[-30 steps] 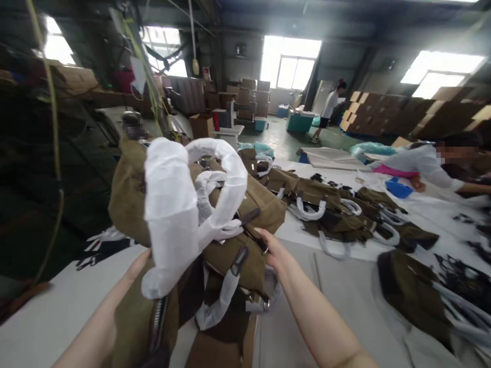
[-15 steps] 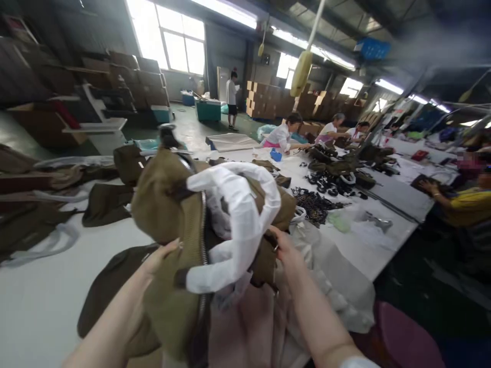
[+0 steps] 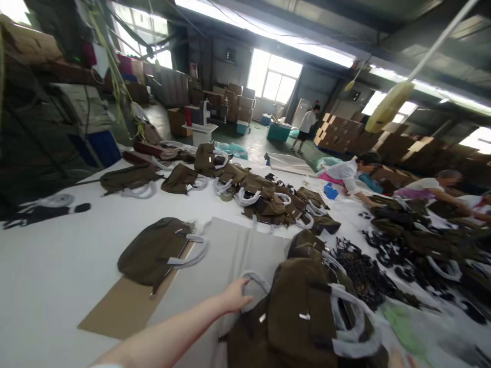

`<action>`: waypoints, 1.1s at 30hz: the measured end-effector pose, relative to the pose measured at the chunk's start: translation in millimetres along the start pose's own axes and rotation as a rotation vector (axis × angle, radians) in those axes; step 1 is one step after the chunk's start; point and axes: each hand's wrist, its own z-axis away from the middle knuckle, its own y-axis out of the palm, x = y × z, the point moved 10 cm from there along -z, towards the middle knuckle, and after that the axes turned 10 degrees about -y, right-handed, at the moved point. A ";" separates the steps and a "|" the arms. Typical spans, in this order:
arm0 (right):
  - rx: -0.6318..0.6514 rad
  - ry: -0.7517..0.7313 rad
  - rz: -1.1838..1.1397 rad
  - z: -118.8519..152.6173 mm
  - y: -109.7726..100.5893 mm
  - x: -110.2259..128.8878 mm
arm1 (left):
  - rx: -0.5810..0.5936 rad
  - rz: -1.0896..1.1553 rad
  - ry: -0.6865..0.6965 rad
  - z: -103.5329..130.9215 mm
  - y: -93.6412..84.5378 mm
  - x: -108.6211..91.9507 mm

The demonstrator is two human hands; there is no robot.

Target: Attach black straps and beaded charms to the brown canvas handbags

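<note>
My left hand (image 3: 235, 296) reaches in from the bottom, its fingers curled at the white-wrapped handle (image 3: 258, 278) of an olive-brown handbag (image 3: 247, 332). Another olive-brown handbag (image 3: 297, 312) with a small metal label lies over that one, its wrapped handles (image 3: 355, 319) facing right. At the bottom edge only a blurred bit of my right hand (image 3: 401, 359) shows, beside this bag; its fingers cannot be made out. Behind them lies a further bag (image 3: 305, 244). To the left, a single handbag (image 3: 155, 250) rests partly on a brown cardboard sheet (image 3: 120, 306).
A pile of handbags (image 3: 264, 197) spreads across the white table's (image 3: 46, 276) far middle. On the right are dark straps or hardware (image 3: 360, 271) and clear plastic (image 3: 441, 327). Co-workers (image 3: 345, 174) lean over the table at the right. A yellow hanging switch (image 3: 389, 107) dangles overhead.
My view has swung left. The bag that I held up between both hands now appears to lie on the stack at right. My left hand has moved to a handle; my right hand is mostly out of view.
</note>
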 end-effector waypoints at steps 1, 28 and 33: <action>-0.220 -0.090 0.066 -13.1 -22.4 31.6 | -0.073 -0.038 0.018 -4.8 -26.2 9.4; 0.643 -1.099 1.067 25.8 654.5 454.2 | -0.988 -0.701 0.072 -103.4 -291.3 238.2; 0.474 -1.157 1.077 36.6 652.2 436.5 | -0.966 -0.673 0.073 -106.3 -291.8 237.6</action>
